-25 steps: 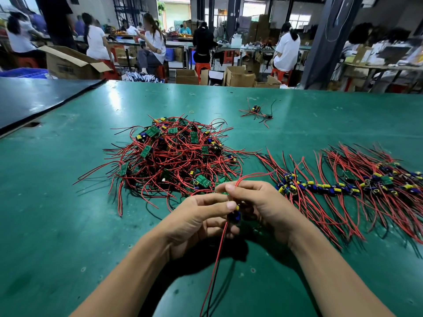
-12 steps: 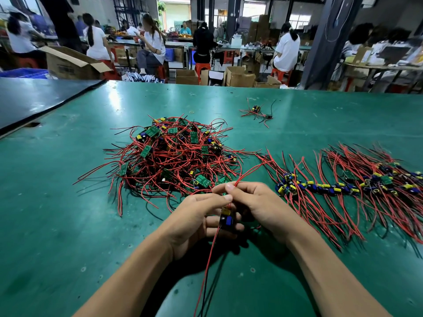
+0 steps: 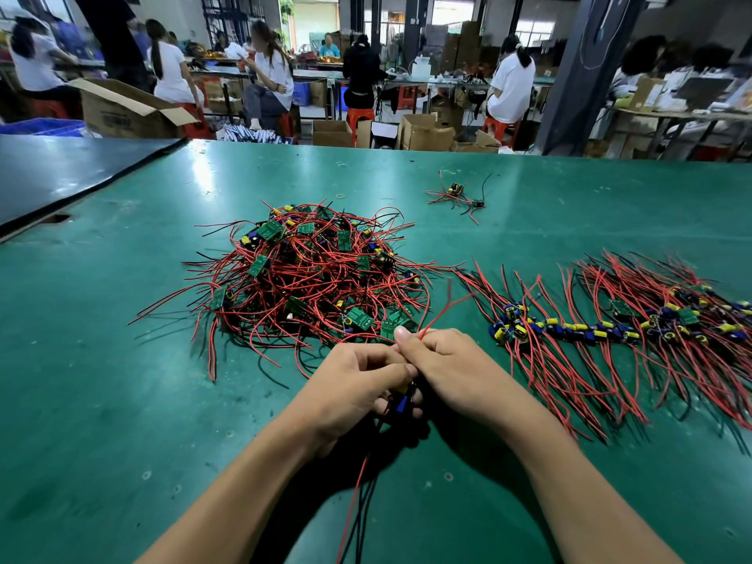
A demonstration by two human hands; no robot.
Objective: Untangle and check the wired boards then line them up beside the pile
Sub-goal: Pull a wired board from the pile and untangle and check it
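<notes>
A tangled pile (image 3: pixel 313 278) of small green boards with red and black wires lies on the green table (image 3: pixel 101 380) just beyond my hands. To its right runs a row of lined-up boards (image 3: pixel 610 327), their wires fanned out. My left hand (image 3: pixel 354 388) and my right hand (image 3: pixel 451 368) meet at the table's middle and both grip one wired board (image 3: pixel 401 403), mostly hidden between the fingers. My right thumb and finger pinch its red wire (image 3: pixel 445 309), which rises to the right. Other wires of it hang down toward me.
A small separate bunch of wired boards (image 3: pixel 457 195) lies farther back on the table. A dark mat (image 3: pixel 61 173) covers the table's far left. Beyond the far edge are cardboard boxes (image 3: pixel 423 134), stools and several seated people.
The board has sunk lower between my hands. My right hand has slid along the red wire, which now sticks up to the right instead of arching over toward the row.
</notes>
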